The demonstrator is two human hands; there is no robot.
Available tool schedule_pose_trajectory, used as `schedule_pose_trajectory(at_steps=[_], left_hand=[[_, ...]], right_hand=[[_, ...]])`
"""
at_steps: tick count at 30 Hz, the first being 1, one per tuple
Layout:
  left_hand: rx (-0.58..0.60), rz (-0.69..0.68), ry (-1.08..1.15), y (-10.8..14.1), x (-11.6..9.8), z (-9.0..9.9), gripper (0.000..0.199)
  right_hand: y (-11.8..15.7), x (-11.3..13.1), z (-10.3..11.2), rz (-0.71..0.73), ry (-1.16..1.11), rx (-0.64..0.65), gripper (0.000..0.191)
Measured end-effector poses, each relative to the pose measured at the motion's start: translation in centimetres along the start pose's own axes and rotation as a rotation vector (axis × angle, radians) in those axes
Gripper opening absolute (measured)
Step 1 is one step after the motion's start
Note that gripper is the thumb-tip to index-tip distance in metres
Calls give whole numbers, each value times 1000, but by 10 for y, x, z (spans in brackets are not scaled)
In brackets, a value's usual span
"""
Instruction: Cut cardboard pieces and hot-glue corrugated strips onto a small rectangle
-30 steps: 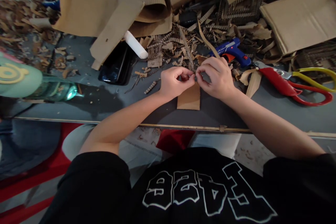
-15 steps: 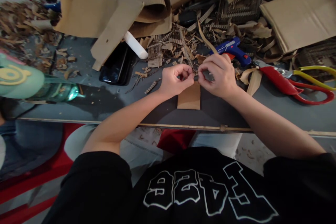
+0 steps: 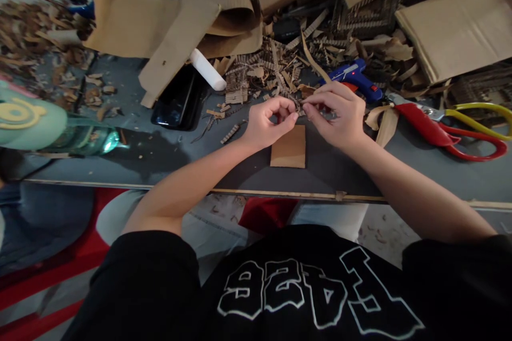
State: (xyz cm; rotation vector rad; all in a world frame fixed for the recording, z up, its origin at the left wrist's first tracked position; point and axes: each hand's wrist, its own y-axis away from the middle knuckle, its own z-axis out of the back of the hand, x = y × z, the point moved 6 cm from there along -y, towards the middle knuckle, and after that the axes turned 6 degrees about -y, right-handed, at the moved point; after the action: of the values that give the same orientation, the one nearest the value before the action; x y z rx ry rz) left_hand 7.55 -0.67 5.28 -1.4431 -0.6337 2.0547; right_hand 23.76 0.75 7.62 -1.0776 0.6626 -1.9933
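Note:
My left hand (image 3: 270,121) is closed in a pinch above the table, thumb against curled fingers, on a thin corrugated cardboard strip (image 3: 298,105) that is mostly hidden. Close on its right, my right hand (image 3: 336,114) pinches the same strip between thumb and forefinger. Just below the fingertips a small square of brown cardboard (image 3: 288,147) lies flat on the table. A long narrow paper strip (image 3: 314,59) rises behind my right hand; whether the hand touches it I cannot tell.
Behind my hands spread cardboard scraps (image 3: 276,66). A blue glue gun (image 3: 354,77) and red-and-yellow-handled shears (image 3: 436,122) lie right. Left are a black phone (image 3: 176,101), a white stick (image 3: 208,70), a curled cardboard sheet (image 3: 132,21) and a bottle (image 3: 84,136). The table edge (image 3: 256,193) runs nearest me.
My right hand's fingers have straightened from a rounded curl into a flatter pinch, and the hand has shifted slightly right. My left hand stays nearly in place, its thumb tip slightly higher.

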Motion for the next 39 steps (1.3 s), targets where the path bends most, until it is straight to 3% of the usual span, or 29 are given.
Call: schedule_pose_trajectory(at_steps=[8,16,22,29,35,39], left_hand=[[-31,-60,-275,-1,-3,2,42],[-93,-233,-350,-2,-18,4,28],[-138,-248,-376,-3,-22,3,24],[-172,-236,-430,-2,-20,5,23],[-246,-227,-426,-3,-12,16,28],[-215,-149,-340,-5,1,17,35]], right_hand=[[7,6,-6,156,55,5,17],[2,2,-1,85,-35,6,17],[-1,-3,2,24,-73,-36,18],[-6,-14,6,-90,-65,-54,35],[-11,-38,41,-107,39,-355,37],[-9,-47,44,-127,77,-300,37]])
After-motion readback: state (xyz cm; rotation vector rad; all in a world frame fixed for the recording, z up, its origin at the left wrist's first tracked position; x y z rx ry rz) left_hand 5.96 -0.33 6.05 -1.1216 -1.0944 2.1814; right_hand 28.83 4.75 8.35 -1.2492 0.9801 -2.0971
